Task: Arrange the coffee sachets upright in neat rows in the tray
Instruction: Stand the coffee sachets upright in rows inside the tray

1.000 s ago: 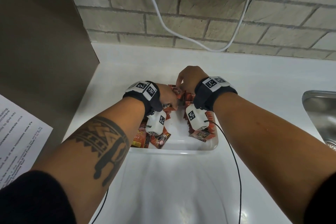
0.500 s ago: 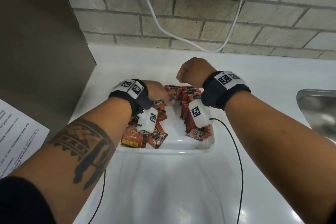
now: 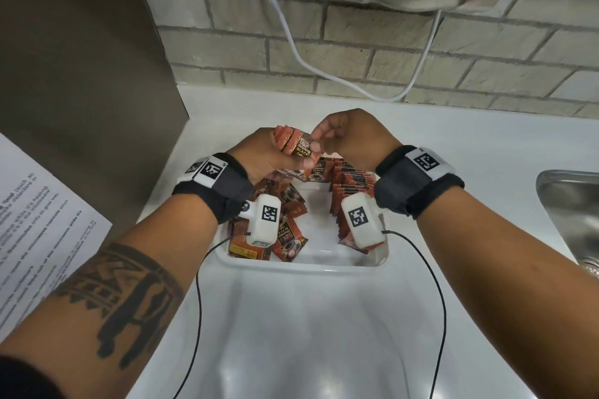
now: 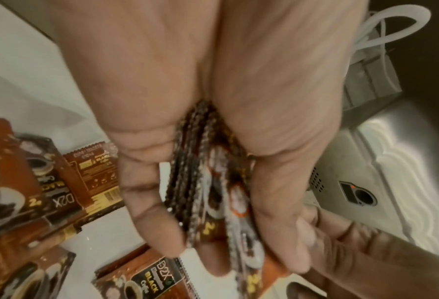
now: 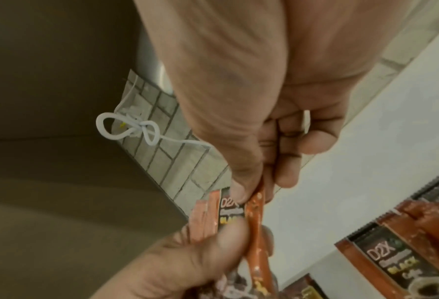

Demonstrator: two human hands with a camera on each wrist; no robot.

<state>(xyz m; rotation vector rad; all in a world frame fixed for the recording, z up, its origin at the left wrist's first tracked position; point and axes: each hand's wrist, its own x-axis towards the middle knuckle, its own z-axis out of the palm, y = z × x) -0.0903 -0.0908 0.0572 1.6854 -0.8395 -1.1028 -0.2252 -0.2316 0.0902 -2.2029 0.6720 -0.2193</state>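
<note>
A white tray (image 3: 327, 261) sits on the counter with orange-brown coffee sachets in it. A row of upright sachets (image 3: 351, 186) stands along its right side, and loose sachets (image 3: 287, 238) lie flat on its left. Above the tray's far end my left hand (image 3: 265, 159) grips a bunch of sachets (image 3: 293, 144) (image 4: 208, 194) between fingers and thumb. My right hand (image 3: 337, 139) pinches the top edge of one sachet (image 5: 256, 210) in that bunch with thumb and forefinger. Its other fingers are curled.
The white counter (image 3: 324, 334) runs to a brick wall (image 3: 389, 52) at the back, with a white cable (image 3: 291, 42) hanging on it. A brown panel (image 3: 81, 58) rises at the left, a printed sheet (image 3: 39, 230) lies beside it, and a steel sink (image 3: 573, 214) sits at the right.
Both hands have come up out of the tray. The left hand now holds a bunch of sachets raised above the far end, and the right hand has taken hold of one of them.
</note>
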